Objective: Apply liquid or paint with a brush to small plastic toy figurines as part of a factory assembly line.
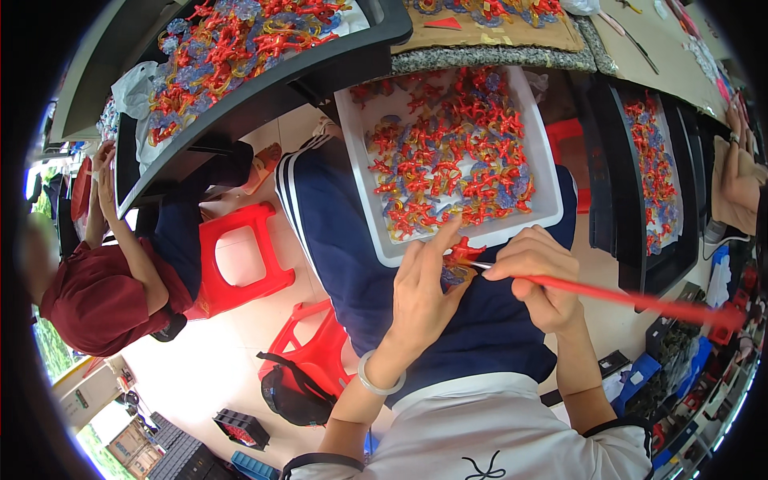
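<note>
My left hand (424, 282) pinches a small plastic figure (464, 250) with a red body and a translucent bluish base. In my right hand (538, 276) is a thin paintbrush (624, 298) with a long red handle and a metal ferrule, held like a pen. The brush tip reaches the figure, touching it or very close to it. Just beyond both hands a white tray (546, 172) rests on my lap. Many similar red, yellow and blue-violet figures (448, 152) lie jumbled in it.
A black tray (264, 100) heaped with figures stands at upper left; another black tray (620, 160) is at right. The workbench edge (496, 56) runs above my lap. Red stools (244, 256) stand at left, near a person in a maroon shirt (108, 300).
</note>
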A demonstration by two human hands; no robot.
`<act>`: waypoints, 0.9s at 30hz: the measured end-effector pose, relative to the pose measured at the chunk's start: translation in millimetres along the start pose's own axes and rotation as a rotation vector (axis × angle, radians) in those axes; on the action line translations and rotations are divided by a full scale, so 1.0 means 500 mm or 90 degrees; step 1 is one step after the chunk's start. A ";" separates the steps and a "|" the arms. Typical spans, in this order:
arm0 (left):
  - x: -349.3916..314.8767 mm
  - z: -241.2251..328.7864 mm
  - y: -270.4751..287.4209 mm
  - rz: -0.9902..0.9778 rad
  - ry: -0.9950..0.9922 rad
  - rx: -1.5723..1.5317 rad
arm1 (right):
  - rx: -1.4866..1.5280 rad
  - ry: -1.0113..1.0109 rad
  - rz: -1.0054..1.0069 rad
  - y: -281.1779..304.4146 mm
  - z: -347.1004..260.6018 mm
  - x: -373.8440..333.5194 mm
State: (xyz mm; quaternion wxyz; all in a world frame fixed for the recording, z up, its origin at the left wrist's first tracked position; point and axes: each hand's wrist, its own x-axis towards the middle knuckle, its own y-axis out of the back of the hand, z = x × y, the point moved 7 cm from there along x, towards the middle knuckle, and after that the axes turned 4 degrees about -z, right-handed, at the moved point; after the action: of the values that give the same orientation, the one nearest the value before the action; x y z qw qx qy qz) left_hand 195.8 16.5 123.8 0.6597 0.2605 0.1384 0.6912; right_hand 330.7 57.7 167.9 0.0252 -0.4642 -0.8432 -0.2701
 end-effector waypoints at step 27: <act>-0.013 -0.012 -0.019 -0.065 0.009 -0.078 | 0.024 0.009 0.002 0.006 0.010 0.000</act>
State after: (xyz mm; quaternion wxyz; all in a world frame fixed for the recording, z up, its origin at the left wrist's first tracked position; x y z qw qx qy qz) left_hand 200.6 11.8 112.5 0.7078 0.2074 0.1132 0.6658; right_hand 334.2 61.3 164.8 0.0405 -0.4631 -0.8472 -0.2572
